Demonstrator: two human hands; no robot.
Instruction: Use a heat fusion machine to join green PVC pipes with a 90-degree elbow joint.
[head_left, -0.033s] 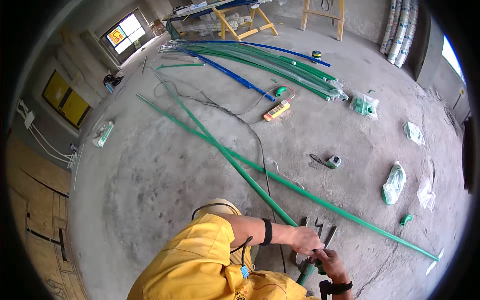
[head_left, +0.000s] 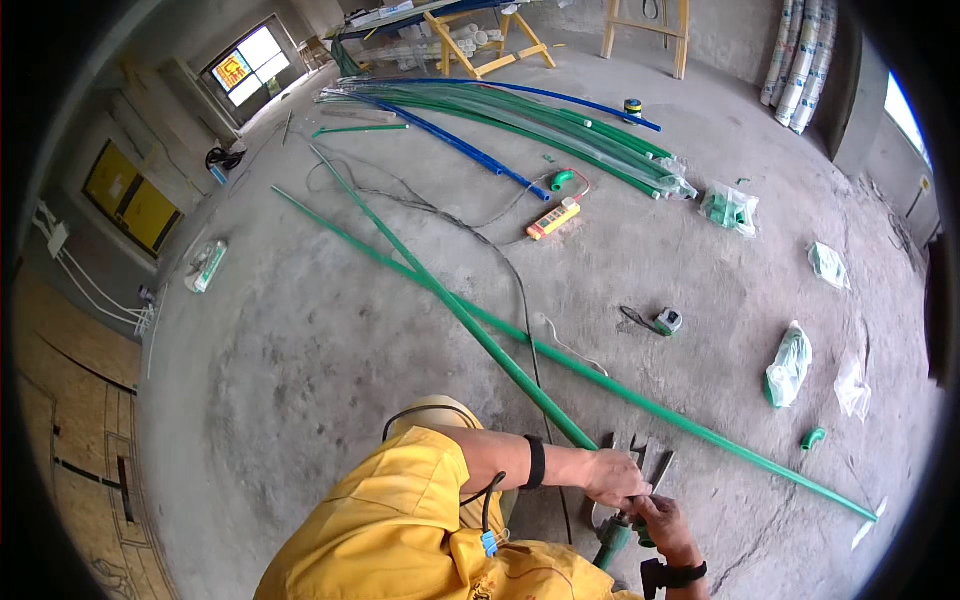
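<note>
A long green pipe (head_left: 520,378) runs down to my left hand (head_left: 612,478), whose closed fingers are around its near end. My right hand (head_left: 662,525) is closed just below and right of it, close against the left; what it grips is hidden. Beneath both hands is a hand tool with a green body (head_left: 613,543) and upright metal parts (head_left: 657,470), partly covered by my fingers. A second green pipe (head_left: 700,437) lies crossed under the first on the concrete floor.
Bundled green pipes (head_left: 600,150), blue pipes (head_left: 450,141), a yellow power strip (head_left: 552,219), cables (head_left: 515,275), a tape measure (head_left: 668,321), bagged fittings (head_left: 788,365) and a green elbow (head_left: 812,438) lie around. Wooden trestles (head_left: 500,60) stand behind; a board (head_left: 70,420) is at left.
</note>
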